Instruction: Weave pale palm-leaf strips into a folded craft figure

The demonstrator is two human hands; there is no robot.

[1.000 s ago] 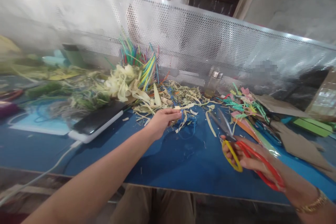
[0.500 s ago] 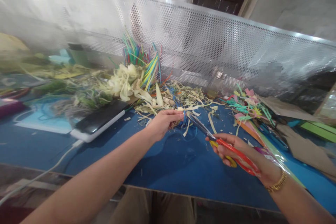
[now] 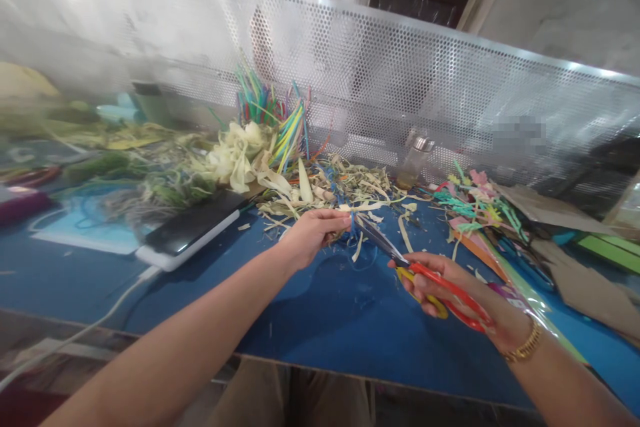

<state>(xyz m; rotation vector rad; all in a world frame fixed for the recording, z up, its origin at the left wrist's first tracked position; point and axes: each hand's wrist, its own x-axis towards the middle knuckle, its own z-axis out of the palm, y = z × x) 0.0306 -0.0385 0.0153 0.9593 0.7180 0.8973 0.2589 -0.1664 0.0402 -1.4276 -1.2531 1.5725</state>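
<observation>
My left hand [image 3: 310, 235] pinches a small bundle of blue and pale strips [image 3: 354, 223] just above the blue table [image 3: 320, 307]. My right hand [image 3: 450, 290] grips red and yellow scissors [image 3: 425, 273], whose blades point up and left and meet the bundle right beside my left fingertips. A gold bracelet sits on my right wrist.
A heap of pale husk strips and coloured scraps [image 3: 320, 187] lies behind the hands. Upright coloured straws [image 3: 273, 113] stand by a perforated metal screen [image 3: 400, 80]. A phone on a white block [image 3: 190, 230] lies left, cardboard and coloured paper [image 3: 525, 227] right, a small jar [image 3: 414, 160] behind.
My right hand has swung the scissors leftward from the table's right side until the blades reach the bundle. My left hand has lifted the bundle slightly and stayed in place.
</observation>
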